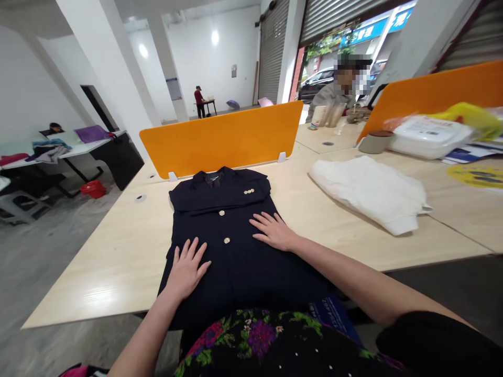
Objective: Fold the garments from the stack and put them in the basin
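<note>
A dark navy jacket (231,220) with gold buttons lies face up on the light wooden table (118,246), its sleeves folded across the chest and its hem hanging over the near edge. My left hand (187,267) rests flat on the jacket's lower left side, fingers spread. My right hand (273,230) lies flat on the jacket's right side, just right of the button line, fingers also apart. Neither hand grips the cloth.
A folded white garment (369,191) lies on the table to the right. An orange divider (223,137) stands behind the jacket. Another orange divider (436,91), a white box (428,136) and a yellow bag (471,118) sit far right. A person sits beyond.
</note>
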Demonstrator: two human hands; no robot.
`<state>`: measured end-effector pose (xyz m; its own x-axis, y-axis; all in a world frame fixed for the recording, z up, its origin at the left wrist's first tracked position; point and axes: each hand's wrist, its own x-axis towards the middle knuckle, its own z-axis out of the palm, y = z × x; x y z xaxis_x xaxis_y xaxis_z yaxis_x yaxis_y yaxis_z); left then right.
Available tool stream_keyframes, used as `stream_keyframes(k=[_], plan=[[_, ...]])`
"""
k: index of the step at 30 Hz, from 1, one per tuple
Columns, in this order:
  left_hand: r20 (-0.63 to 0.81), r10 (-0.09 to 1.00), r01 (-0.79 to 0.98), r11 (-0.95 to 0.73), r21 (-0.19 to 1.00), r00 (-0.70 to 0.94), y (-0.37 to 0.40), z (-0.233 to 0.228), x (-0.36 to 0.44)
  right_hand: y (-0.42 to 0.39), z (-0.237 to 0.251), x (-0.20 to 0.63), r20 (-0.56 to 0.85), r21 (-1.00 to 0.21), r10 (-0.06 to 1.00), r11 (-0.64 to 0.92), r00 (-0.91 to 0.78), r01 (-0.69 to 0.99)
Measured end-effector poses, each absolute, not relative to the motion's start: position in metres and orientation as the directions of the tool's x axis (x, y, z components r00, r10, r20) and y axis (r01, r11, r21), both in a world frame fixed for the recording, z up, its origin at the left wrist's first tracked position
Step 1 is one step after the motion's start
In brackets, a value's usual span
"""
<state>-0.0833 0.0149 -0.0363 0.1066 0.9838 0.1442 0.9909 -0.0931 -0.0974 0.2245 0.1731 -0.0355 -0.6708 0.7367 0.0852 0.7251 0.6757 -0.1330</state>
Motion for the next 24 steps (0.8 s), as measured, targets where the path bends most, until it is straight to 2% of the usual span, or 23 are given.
stream_keyframes(k=[3, 6, 8, 12, 16, 20, 24], plan=[[0.13, 0.98, 0.989, -0.15, -0.004, 0.149, 0.01, -0.028, -0.11, 0.179, -0.03, 0.247, 0.152, -0.211, 0.718, 0.695, -0.679, 0.688], [0.207, 0.971, 0.989, -0.136, 0.058, 0.121, -0.017, -0.025, -0.151, 0.173, -0.038, 0.293, 0.306, -0.252, 0.76, 0.645, -0.573, 0.721], [0.232, 0.967, 0.991, -0.122, 0.063, 0.104, -0.044, -0.028, -0.172, 0.16, -0.052, 0.327, 0.331, -0.266, 0.801, 0.587, -0.499, 0.765], [0.218, 0.956, 0.979, -0.203, 0.001, 0.198, -0.092, -0.038, -0.187, 0.126, -0.079, 0.37, 0.311, -0.267, 0.839, 0.528, -0.446, 0.806], [0.205, 0.941, 0.962, -0.256, -0.093, 0.27, -0.117, -0.042, -0.182, 0.102, -0.084, 0.382, 0.256, -0.292, 0.78, 0.626, -0.571, 0.723], [0.203, 0.944, 0.957, -0.227, -0.18, 0.262, -0.12, -0.044, -0.175, 0.096, -0.079, 0.384, 0.196, -0.355, 0.748, 0.657, -0.634, 0.665], [0.278, 0.931, 0.967, -0.201, -0.155, 0.238, -0.104, -0.046, -0.166, 0.095, -0.062, 0.372, 0.193, -0.361, 0.74, 0.664, -0.644, 0.655]])
